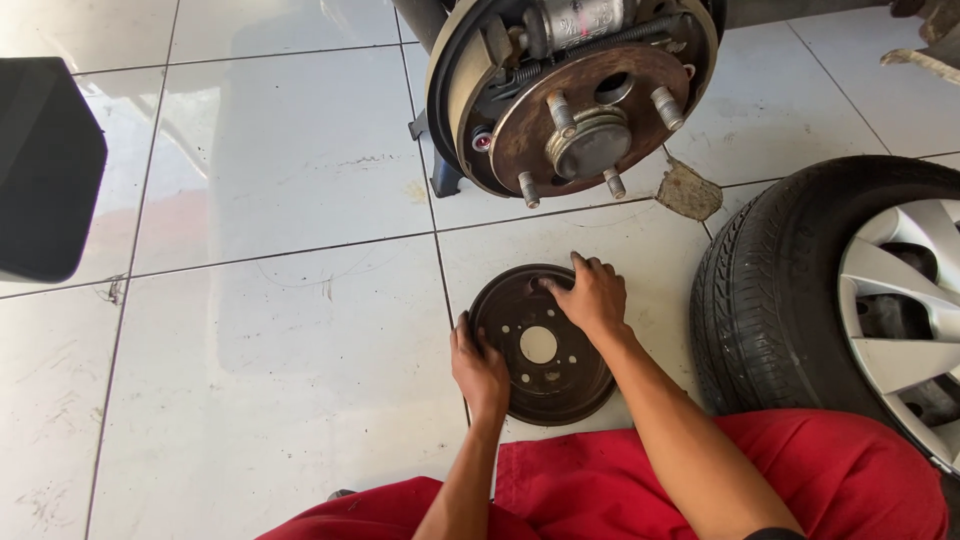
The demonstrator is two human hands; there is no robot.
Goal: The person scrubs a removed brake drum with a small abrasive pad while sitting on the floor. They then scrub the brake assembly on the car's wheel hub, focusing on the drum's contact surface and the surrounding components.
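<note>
now your drum (545, 345) lies flat on the tile floor (280, 330) right in front of your knees, open face down, its round back with the centre hole and stud holes turned up at you; being round it has no long axis, so what counts is where each hand sits on its rim; your left hand (478, 368) is at the near-left edge, fingers curled over the rim and touching it, though you can't tell whether they grip under it; your right hand (595, 295) lies on the far-right part, fingers spread and bent, tips pressing on the top face near the far rim, nothing closed in it; both hands are on the drum, on opposite sides across the centre hole, the left nearer your body; the hub (590, 130) with its studs and brake shoes hangs straight beyond the drum, up and away from you; the wheel (800, 290) leans well off to your right, apart from the drum; your red trousers (820, 470) fill the bottom edge.
</note>
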